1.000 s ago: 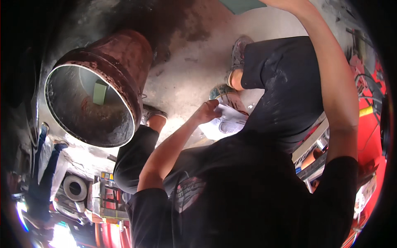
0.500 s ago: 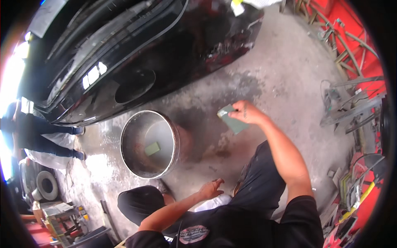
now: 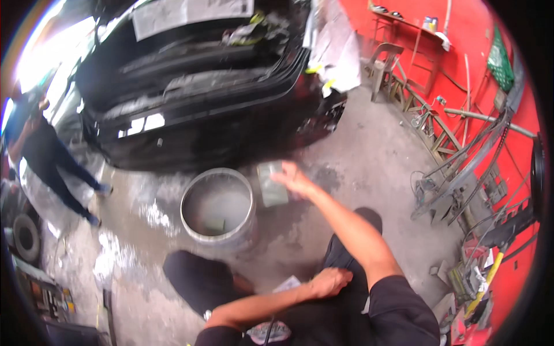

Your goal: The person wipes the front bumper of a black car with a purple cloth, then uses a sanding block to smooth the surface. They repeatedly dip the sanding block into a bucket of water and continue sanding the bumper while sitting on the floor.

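My right hand [image 3: 295,180] reaches forward to the right of the bucket, its fingers closed on a grey-green rectangular sheet of sandpaper [image 3: 273,193]. The sheet hangs over the floor, blurred, close to the bucket's rim. My left hand [image 3: 332,282] is low in front of me against my dark trouser leg, fingers curled in, with nothing visible in them. The open round bucket [image 3: 183,212] stands on the floor in front of my knees. Inside it, cloudy liquid surrounds a small green block [image 3: 216,225].
A black car body part [image 3: 219,132] spans the floor beyond the bucket. At far left stands another person [image 3: 49,150]. Metal frames and hoses [image 3: 456,179] line the red wall on the right, with a chair [image 3: 384,66] farther back. Wet patches [image 3: 109,254] shine on the concrete.
The head view has tilted up, showing more wall and car. My right hand has moved left with the sandpaper, closer to the bucket. My left hand has shifted right onto my leg, fingers curling.
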Demonstrator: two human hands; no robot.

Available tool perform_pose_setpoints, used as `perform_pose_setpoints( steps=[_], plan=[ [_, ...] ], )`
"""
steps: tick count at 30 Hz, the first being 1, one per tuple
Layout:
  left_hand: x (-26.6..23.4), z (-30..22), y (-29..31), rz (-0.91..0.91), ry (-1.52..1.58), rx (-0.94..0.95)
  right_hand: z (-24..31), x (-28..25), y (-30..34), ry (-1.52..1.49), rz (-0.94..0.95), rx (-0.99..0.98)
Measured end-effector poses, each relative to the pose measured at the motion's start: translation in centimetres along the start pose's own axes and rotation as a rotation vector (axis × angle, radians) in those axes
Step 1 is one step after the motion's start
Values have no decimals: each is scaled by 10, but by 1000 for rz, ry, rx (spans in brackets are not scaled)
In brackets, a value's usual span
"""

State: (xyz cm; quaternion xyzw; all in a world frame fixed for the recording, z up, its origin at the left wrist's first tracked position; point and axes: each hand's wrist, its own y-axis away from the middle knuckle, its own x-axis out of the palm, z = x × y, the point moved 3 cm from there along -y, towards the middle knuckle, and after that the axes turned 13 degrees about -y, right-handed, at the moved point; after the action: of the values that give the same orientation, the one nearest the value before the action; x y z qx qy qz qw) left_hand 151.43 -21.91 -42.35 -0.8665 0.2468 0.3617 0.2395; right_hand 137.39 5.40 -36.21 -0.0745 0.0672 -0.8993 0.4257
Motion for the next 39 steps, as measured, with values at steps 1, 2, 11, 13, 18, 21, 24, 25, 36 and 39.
perform_pose_setpoints(
  steps=[1,2,11,13,18,21,24,25,36,39],
  plan=[
    [7,0,3,-18,88,8,21,25,1,-21,14,13],
    [0,-14,2,67,227,-70,32,36,-1,-41,18,41],
    [15,-67,37,367,651,210,41,113,-14,-39,8,149],
    [4,-52,40,263,383,142,36,120,-18,-54,32,111],
    [-89,13,51,1,-17,-346,1,78,-25,34,-70,12],
    [-165,118,90,-497,-635,-656,-7,67,-28,88,-147,3],
    [-179,202,112,-631,-574,-932,-4,41,-25,-5,-174,46],
    [-172,230,125,-525,-468,-980,7,54,-17,-113,-150,47],
    [-176,220,77,-382,-441,-1028,-37,6,-7,-371,-197,98],
    [-148,234,81,-323,-457,-987,-19,26,-13,-442,-135,251]
  ],
)
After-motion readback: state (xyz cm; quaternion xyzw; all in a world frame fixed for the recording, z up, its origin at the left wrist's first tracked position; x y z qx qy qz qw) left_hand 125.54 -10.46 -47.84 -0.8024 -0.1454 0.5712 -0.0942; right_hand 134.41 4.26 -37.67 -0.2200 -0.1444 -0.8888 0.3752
